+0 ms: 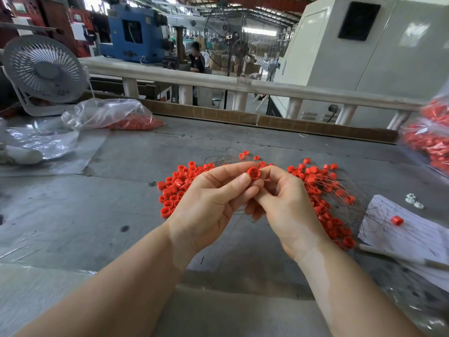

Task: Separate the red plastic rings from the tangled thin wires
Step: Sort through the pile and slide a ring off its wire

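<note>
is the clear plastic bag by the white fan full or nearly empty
Nearly empty: the clear plastic bag lies slumped and flat, red plastic rings filling only its right end.

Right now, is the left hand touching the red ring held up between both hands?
Touching. The head view shows the left hand's fingertips pressed against the red ring, with no gap between them.

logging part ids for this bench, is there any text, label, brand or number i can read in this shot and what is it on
No text can be read in this view.
Paper sheet at the right of the table: faint handwritten lines, too small and blurred to read.
White notices on the red machines in the far background: too blurred to read.
Red rings, including the held red ring: no markings visible.
Blue machine: no legible brand or number.
</note>
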Demonstrator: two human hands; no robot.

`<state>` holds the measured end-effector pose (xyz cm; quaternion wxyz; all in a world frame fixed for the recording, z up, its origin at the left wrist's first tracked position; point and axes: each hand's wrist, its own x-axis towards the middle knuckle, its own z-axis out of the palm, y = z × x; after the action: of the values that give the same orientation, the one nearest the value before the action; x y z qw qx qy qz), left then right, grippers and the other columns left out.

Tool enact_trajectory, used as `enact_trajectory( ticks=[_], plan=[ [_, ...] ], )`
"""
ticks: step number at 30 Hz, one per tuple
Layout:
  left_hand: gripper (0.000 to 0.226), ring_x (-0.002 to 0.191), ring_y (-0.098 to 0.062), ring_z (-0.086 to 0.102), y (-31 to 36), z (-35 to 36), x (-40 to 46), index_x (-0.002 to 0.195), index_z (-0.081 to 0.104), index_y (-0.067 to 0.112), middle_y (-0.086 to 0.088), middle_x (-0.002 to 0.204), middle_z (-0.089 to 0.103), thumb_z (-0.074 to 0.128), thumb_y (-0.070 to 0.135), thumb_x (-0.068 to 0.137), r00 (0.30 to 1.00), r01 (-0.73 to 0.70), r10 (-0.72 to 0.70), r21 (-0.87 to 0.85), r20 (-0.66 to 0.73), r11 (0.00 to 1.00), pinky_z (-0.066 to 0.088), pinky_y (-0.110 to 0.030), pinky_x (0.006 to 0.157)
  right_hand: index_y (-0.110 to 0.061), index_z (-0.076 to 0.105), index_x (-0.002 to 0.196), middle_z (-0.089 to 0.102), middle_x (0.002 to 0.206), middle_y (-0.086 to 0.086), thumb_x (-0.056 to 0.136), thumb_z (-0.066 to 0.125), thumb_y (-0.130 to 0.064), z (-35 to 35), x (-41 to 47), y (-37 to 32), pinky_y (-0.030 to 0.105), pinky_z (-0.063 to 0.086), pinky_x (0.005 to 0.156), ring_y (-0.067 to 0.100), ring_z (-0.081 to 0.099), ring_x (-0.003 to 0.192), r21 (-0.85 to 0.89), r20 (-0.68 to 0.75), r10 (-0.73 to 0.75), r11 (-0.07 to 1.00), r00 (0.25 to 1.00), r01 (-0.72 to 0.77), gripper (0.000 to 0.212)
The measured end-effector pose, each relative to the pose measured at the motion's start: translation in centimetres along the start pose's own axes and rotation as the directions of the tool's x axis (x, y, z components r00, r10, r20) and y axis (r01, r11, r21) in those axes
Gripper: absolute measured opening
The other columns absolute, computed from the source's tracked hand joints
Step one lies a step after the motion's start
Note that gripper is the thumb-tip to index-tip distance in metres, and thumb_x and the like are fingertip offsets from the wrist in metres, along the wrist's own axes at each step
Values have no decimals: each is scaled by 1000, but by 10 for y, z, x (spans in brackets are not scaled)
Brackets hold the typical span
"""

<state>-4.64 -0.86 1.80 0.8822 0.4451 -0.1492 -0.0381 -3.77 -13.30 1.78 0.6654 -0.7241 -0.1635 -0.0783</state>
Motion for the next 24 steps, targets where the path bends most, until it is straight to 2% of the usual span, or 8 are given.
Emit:
enact_trajectory(
  ticks=[3, 6, 10, 12, 19, 21, 24],
  plan=[
    [22, 70, -8, 69, 0, -1, 1, 80, 77, 13, -5, 75, 73, 59, 7, 72, 1000, -5, 5, -18, -12, 1000, 53, -14, 62, -12, 59, 75, 59, 51, -4, 91, 56, -6, 1, 1, 0, 21, 43, 42, 9, 55, 45, 38, 14, 39, 998, 999, -40, 17],
    [20, 73, -10, 70, -2, -3, 3, 80, 77, 10, -7, 80, 73, 60, 5, 70, 998, -20, 16, -50, -65, 999, 53, -14, 63, -15, 63, 76, 63, 57, -8, 88, 62, -11, 0, 2, 3, 18, 44, 47, 4, 56, 51, -21, -35, 50, 999, 998, -50, 13],
    [20, 73, -10, 70, -3, -7, 5, 80, 77, 10, -6, 80, 74, 61, 5, 69, 990, -61, 56, -36, -130, 997, 53, -14, 63, -23, 65, 73, 66, 65, -7, 85, 66, -10, -8, 6, 4, 19, 47, 55, 5, 58, 60, -97, -219, -87, 993, 972, 67, 18],
    [20, 75, -10, 70, -4, -8, 5, 80, 77, 11, -5, 80, 74, 63, 5, 68, 987, -77, 75, -4, -141, 997, 53, -14, 64, -24, 65, 72, 67, 66, -4, 84, 67, -8, -9, 7, 2, 23, 49, 58, 8, 59, 61, -100, -254, -159, 985, 954, 138, 19],
    [19, 77, -11, 70, -5, -7, 4, 82, 77, 16, -5, 83, 74, 65, 11, 67, 977, -114, 134, 124, -167, 986, 54, -15, 66, -27, 65, 77, 67, 69, -11, 84, 67, -5, -3, 1, -5, 14, 47, 63, 3, 62, 65, -209, -192, -363, 923, 912, 324, 23],
    [19, 78, -12, 70, -5, -6, 3, 82, 77, 14, -6, 85, 74, 66, 12, 67, 977, -124, 146, 141, -155, 982, 54, -15, 67, -26, 65, 78, 67, 72, -11, 83, 68, -4, -1, 1, -5, 16, 48, 65, 5, 63, 69, -249, -174, -392, 905, 904, 344, 22],
    [18, 76, -11, 70, -5, -4, 3, 80, 77, 15, -4, 83, 74, 66, 12, 66, 973, -140, 164, 155, -159, 978, 54, -16, 67, -20, 67, 82, 68, 78, -3, 83, 68, -6, -1, 0, -4, 24, 50, 69, 10, 64, 74, -314, -159, -421, 879, 893, 358, 14]
  ],
)
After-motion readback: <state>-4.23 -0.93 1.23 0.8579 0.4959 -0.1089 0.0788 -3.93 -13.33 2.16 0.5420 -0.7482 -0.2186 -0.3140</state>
